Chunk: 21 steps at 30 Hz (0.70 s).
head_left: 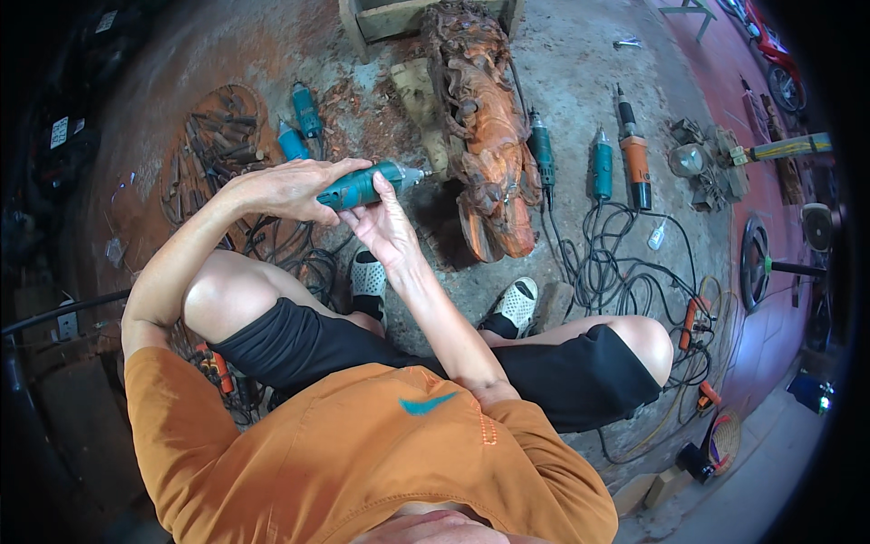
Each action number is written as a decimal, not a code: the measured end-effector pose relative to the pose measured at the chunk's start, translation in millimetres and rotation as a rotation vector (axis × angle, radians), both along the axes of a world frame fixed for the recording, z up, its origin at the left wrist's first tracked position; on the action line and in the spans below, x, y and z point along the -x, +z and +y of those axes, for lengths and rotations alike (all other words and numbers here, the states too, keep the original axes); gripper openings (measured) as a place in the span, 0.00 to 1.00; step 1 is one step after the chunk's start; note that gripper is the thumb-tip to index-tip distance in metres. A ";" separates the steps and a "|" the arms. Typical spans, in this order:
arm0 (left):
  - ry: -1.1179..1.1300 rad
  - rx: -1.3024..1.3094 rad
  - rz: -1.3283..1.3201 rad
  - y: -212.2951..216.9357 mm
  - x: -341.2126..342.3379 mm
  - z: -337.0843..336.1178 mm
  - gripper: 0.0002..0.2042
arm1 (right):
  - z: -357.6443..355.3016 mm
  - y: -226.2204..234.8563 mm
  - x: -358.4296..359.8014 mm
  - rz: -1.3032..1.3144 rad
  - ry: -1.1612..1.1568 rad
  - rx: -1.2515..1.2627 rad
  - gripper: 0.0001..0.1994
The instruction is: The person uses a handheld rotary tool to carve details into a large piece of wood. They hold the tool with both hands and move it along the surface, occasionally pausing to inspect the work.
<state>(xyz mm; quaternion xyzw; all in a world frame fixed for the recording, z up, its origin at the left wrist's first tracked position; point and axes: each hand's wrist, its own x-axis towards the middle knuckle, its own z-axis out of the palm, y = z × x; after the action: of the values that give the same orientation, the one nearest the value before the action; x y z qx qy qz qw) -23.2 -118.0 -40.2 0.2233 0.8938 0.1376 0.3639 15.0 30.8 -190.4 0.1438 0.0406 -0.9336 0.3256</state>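
Observation:
A green die grinder point(353, 187) lies level between my two hands, its metal nose and thin bit pointing right toward a carved wooden figure point(494, 150). My left hand point(285, 189) is wrapped over its rear end from the left. From below, my right hand point(385, 222) grips the body near the front, thumb up along the side. The bit's tip comes close to the carving's left edge; I cannot tell whether it touches. Reddish-brown and deeply cut, the carving lies lengthwise on the floor, its far end by a wooden frame point(385, 20).
More grinders lie about: green ones point(306, 109) at left, a green one point(602, 168) and an orange one point(636, 168) at right. Tangled black cables point(612, 263) spread near my feet. Many chisels point(217, 136) fill a round tray at left. Metal parts point(707, 163) sit far right.

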 end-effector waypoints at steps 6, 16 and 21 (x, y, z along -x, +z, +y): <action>0.049 -0.006 -0.020 -0.2 -2.9 -13.9 0.48 | -4.9 2.7 -1.0 -0.007 -0.008 -0.043 0.26; 0.077 -0.156 0.132 26.9 -3.3 -36.4 0.36 | 5.0 13.9 -1.0 0.026 0.016 -0.107 0.27; 0.078 -0.111 0.207 34.8 -4.4 -43.2 0.32 | 12.2 32.5 -1.3 0.076 -0.005 -0.119 0.27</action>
<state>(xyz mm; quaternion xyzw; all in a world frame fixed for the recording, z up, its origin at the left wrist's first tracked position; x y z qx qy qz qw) -18.8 -161.2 -5.5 0.2214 0.9255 0.1771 0.2512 16.3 43.0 -157.9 0.1276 0.1081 -0.9351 0.3124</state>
